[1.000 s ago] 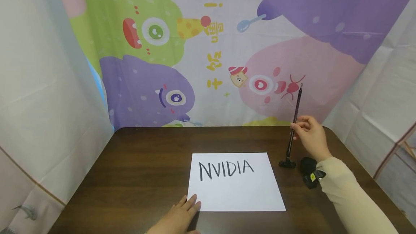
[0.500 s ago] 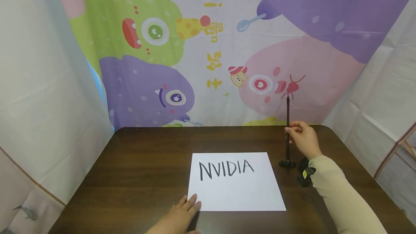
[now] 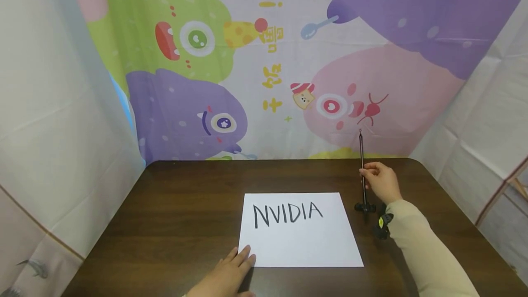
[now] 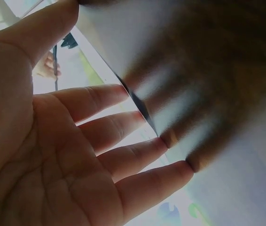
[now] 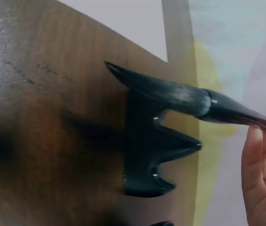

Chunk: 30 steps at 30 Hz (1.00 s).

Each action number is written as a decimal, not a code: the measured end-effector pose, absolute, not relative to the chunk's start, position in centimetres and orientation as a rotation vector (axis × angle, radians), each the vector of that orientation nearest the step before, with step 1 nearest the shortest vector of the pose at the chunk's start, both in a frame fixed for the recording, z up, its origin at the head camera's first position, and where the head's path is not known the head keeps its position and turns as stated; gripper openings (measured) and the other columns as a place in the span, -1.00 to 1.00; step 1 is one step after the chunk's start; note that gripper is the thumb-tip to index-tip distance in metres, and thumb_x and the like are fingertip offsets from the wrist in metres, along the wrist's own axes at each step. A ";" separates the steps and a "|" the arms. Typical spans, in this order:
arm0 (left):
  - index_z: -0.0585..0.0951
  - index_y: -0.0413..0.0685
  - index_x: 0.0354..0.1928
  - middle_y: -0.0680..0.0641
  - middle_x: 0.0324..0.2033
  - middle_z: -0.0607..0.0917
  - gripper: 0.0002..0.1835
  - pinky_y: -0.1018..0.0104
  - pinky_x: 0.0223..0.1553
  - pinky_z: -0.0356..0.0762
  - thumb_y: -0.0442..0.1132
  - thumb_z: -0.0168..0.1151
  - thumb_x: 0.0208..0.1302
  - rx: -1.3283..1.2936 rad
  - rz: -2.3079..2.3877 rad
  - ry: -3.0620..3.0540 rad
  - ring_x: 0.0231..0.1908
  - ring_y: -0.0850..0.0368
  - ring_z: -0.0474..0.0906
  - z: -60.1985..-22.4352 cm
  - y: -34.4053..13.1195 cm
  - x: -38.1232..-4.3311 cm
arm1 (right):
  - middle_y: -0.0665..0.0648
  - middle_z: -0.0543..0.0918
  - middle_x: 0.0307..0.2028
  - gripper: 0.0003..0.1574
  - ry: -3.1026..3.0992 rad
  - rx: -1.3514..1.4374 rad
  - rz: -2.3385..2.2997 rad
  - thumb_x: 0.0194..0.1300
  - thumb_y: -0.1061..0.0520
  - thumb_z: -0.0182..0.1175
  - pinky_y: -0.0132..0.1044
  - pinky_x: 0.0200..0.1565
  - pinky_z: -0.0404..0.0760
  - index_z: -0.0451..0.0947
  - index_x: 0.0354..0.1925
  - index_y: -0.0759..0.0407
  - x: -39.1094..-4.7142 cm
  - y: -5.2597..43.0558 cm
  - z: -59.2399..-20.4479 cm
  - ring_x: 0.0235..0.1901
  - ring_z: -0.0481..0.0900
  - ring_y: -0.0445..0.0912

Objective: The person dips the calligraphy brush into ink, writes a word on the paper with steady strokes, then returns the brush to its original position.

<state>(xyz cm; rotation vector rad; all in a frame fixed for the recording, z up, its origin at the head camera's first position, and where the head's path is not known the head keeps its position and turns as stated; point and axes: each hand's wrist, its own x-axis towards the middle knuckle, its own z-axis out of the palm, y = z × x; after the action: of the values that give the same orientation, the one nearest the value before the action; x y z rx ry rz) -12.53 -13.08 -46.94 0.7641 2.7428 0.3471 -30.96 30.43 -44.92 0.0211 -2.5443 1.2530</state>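
In the head view my right hand (image 3: pixel 381 182) pinches the handle of a dark calligraphy brush (image 3: pixel 361 152), with a small loop at its upper end. The brush's dark pointed tip, seen in the right wrist view, overlaps one end of a black brush rest (image 5: pixel 140 146) with pointed peaks. That rest stands on the table right of a white paper sheet (image 3: pixel 301 246). "NVIDIA" is written in black across the sheet's upper half. My left hand (image 3: pixel 224 274) rests with its straight fingertips on the paper's lower left edge; the left wrist view shows the fingers (image 4: pixel 142 186) spread apart.
The dark wooden table (image 3: pixel 173 214) ends at a cartoon-printed curtain (image 3: pixel 276 136) behind it. White cloth hangs on both sides. A black device (image 3: pixel 383 227) with a yellow-green mark sits at my right wrist. In the right wrist view, dark smudges mark the tabletop.
My right hand has moved left and slightly down. The brush has swung from leaning right to leaning slightly left, its loop end now lower. My left hand and the paper stay in place.
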 end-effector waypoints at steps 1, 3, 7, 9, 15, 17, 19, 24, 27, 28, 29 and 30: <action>0.42 -0.15 0.34 -0.26 0.40 0.36 -0.15 -0.40 0.09 0.43 0.19 0.35 0.09 0.762 0.347 2.741 0.33 -0.42 0.29 -46.9 -13.1 -12.5 | 0.42 0.71 -0.23 -0.59 -2.548 0.020 1.254 0.41 0.11 0.16 -0.40 -0.54 0.59 0.51 0.00 0.47 -31.0 30.4 -45.1 -0.60 0.64 -0.04; 0.42 -0.14 0.34 -0.26 0.40 0.35 -0.15 -0.40 0.10 0.42 0.20 0.35 0.09 0.759 0.347 2.738 0.33 -0.41 0.29 -46.9 -13.1 -12.5 | 0.43 0.71 -0.22 -0.59 -2.554 0.018 1.255 0.41 0.11 0.15 -0.41 -0.53 0.60 0.51 0.00 0.47 -31.1 30.5 -45.5 -0.59 0.64 -0.07; 0.43 -0.13 0.34 -0.25 0.41 0.35 -0.16 -0.39 0.11 0.42 0.20 0.35 0.09 0.746 0.344 2.728 0.34 -0.41 0.29 -46.8 -13.0 -12.5 | 0.44 0.70 -0.19 -0.59 -2.578 -0.003 1.252 0.43 0.12 0.12 -0.42 -0.50 0.61 0.50 0.02 0.47 -31.3 30.4 -45.9 -0.55 0.61 -0.20; 0.43 -0.12 0.34 -0.24 0.41 0.35 -0.16 -0.39 0.12 0.42 0.20 0.34 0.10 0.739 0.345 2.722 0.34 -0.40 0.29 -46.8 -13.0 -12.6 | 0.45 0.70 -0.18 -0.58 -2.585 -0.011 1.260 0.44 0.12 0.11 -0.42 -0.49 0.62 0.49 0.03 0.49 -31.2 30.4 -46.0 -0.55 0.59 -0.24; 0.43 -0.13 0.34 -0.25 0.41 0.35 -0.17 -0.39 0.11 0.42 0.19 0.35 0.10 0.740 0.351 2.719 0.33 -0.40 0.30 -46.8 -13.0 -12.5 | 0.44 0.70 -0.17 -0.58 -2.632 -0.064 1.259 0.44 0.13 0.10 -0.40 -0.47 0.61 0.47 0.05 0.49 -31.1 30.4 -46.4 -0.53 0.60 -0.18; 0.43 -0.13 0.34 -0.25 0.40 0.35 -0.17 -0.39 0.10 0.43 0.19 0.35 0.10 0.746 0.348 2.726 0.33 -0.40 0.30 -46.8 -13.0 -12.5 | 0.44 0.69 -0.16 -0.57 -2.653 -0.079 1.253 0.44 0.13 0.09 -0.40 -0.47 0.61 0.47 0.06 0.49 -31.1 30.3 -46.4 -0.52 0.60 -0.18; 0.43 -0.12 0.34 -0.24 0.41 0.35 -0.16 -0.38 0.11 0.43 0.20 0.34 0.10 0.748 0.343 2.730 0.33 -0.40 0.30 -46.9 -13.0 -12.5 | 0.45 0.69 -0.14 -0.56 -2.669 -0.082 1.250 0.44 0.14 0.08 -0.40 -0.45 0.61 0.46 0.08 0.50 -31.0 30.3 -46.5 -0.51 0.60 -0.17; 0.43 -0.14 0.34 -0.25 0.40 0.36 -0.16 -0.39 0.09 0.44 0.19 0.36 0.09 0.757 0.337 2.742 0.33 -0.40 0.30 -46.9 -13.0 -12.5 | 0.46 0.67 -0.13 -0.54 -2.707 -0.085 1.252 0.43 0.15 0.09 -0.37 -0.43 0.59 0.43 0.11 0.51 -31.1 30.3 -46.8 -0.49 0.61 -0.16; 0.44 -0.13 0.33 -0.25 0.40 0.37 -0.16 -0.39 0.09 0.44 0.19 0.37 0.08 0.757 0.330 2.748 0.32 -0.41 0.31 -46.9 -13.0 -12.5 | 0.46 0.66 -0.13 -0.51 -2.736 -0.085 1.253 0.41 0.16 0.10 -0.35 -0.42 0.59 0.41 0.14 0.52 -31.1 30.3 -47.0 -0.47 0.61 -0.14; 0.44 -0.13 0.33 -0.24 0.39 0.37 -0.16 -0.39 0.08 0.44 0.20 0.36 0.08 0.757 0.325 2.750 0.32 -0.40 0.31 -46.9 -13.0 -12.6 | 0.46 0.66 -0.13 -0.50 -2.746 -0.085 1.253 0.40 0.16 0.10 -0.35 -0.41 0.60 0.40 0.15 0.53 -31.1 30.3 -47.1 -0.46 0.61 -0.14; 0.44 -0.13 0.33 -0.24 0.40 0.37 -0.16 -0.39 0.09 0.44 0.20 0.36 0.08 0.753 0.322 2.749 0.33 -0.40 0.31 -46.9 -13.0 -12.6 | 0.46 0.66 -0.13 -0.49 -2.755 -0.081 1.259 0.39 0.17 0.09 -0.34 -0.40 0.61 0.39 0.16 0.53 -31.1 30.3 -47.2 -0.45 0.62 -0.13; 0.44 -0.12 0.34 -0.24 0.40 0.37 -0.16 -0.39 0.09 0.44 0.20 0.36 0.08 0.749 0.320 2.747 0.33 -0.40 0.31 -46.9 -13.0 -12.6 | 0.46 0.66 -0.12 -0.48 -2.762 -0.080 1.265 0.38 0.17 0.09 -0.33 -0.39 0.62 0.39 0.16 0.54 -31.1 30.3 -47.3 -0.43 0.62 -0.13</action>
<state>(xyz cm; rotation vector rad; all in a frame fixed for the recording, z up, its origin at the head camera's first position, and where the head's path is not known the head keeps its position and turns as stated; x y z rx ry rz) -12.58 -12.98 -46.93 0.7495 2.7470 0.3203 -31.13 30.28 -47.29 -0.0799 -2.7619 1.2645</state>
